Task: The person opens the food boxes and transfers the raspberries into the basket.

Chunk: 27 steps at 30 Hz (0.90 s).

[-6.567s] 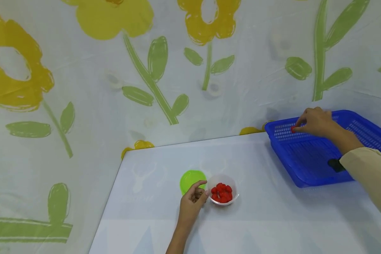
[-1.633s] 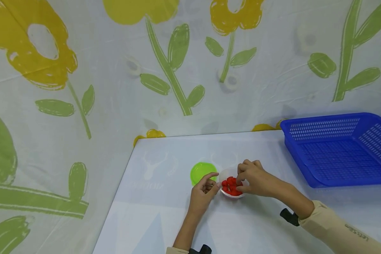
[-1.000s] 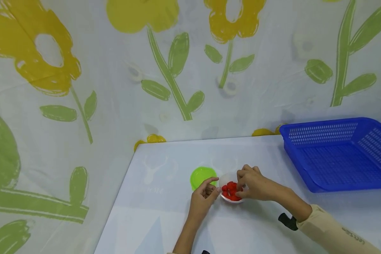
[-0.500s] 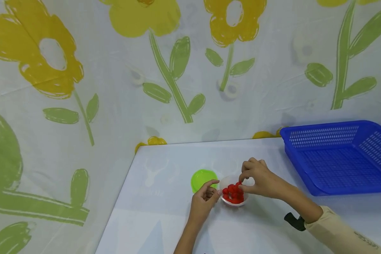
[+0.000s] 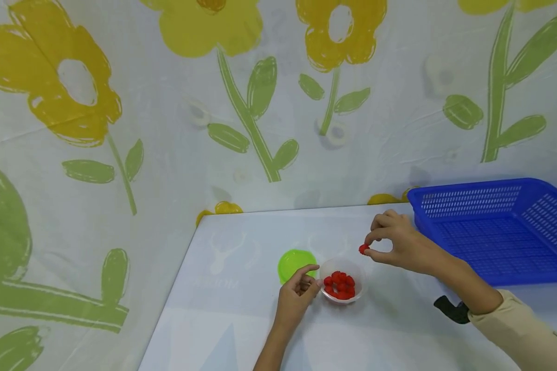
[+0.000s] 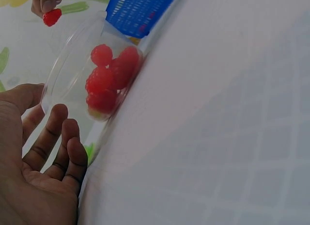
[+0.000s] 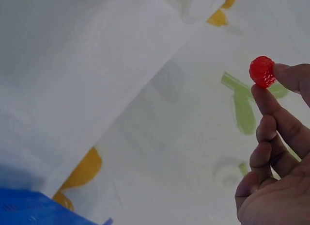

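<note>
A clear plastic bowl [image 5: 359,275] stands on the table with several red raspberries [image 5: 340,285] in it. At its left side my left hand [image 5: 295,299] holds the rim between thumb and index finger, the other fingers loosely bent. My right hand [image 5: 401,245] is raised to the right of the bowl, pinching a single raspberry [image 7: 262,72] between thumb and index fingertip. Behind the left hand lies a bright green round lid [image 5: 293,263], partly covered by the fingers. In the left wrist view, raspberries [image 6: 101,79] show through the bowl's wall.
A blue perforated basket [image 5: 496,281] stands at the right, partly behind the right forearm. Flower-patterned sheeting [image 5: 167,129] rises behind and to the left of the white table [image 5: 241,319]. A black strap piece [image 5: 450,310] hangs at the right wrist.
Earlier, my right hand held a red piece over the basket, then came to the bowl. Now it has lifted a raspberry out, up and to the right. My left hand stays at the rim.
</note>
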### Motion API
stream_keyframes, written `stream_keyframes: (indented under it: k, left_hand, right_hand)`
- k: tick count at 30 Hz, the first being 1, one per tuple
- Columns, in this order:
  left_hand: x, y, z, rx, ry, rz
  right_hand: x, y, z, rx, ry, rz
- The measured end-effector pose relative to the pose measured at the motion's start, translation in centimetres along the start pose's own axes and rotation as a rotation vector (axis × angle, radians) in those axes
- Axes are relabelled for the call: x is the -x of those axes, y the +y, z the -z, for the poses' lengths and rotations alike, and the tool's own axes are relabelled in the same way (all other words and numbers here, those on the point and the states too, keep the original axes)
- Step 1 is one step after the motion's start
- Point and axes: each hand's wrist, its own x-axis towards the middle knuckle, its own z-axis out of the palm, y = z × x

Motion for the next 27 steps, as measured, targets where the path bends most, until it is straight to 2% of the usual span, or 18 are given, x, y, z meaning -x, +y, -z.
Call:
stream_keyframes:
  k: [8,15,21,27]
  left_hand:
    - [0.1,0.2,0.0,-0.002,0.0,-0.004]
    - [0.1,0.2,0.0,0.007,0.002,0.014]
    - [0.1,-0.1,0.0,0.011,0.0,0.019]
    - [0.0,-0.2,-0.1,0.012,0.007,0.016]
  right_hand:
    - [0.5,1.4,2.2,0.026,0.076,0.031]
    - [1.2,3.6,4.2,0.071,0.108,-0.015]
    - [1.7,5.8,5.9,0.116,0.084,-0.103]
    - [2.4,7.6,7.5,0.129,0.034,-0.259]
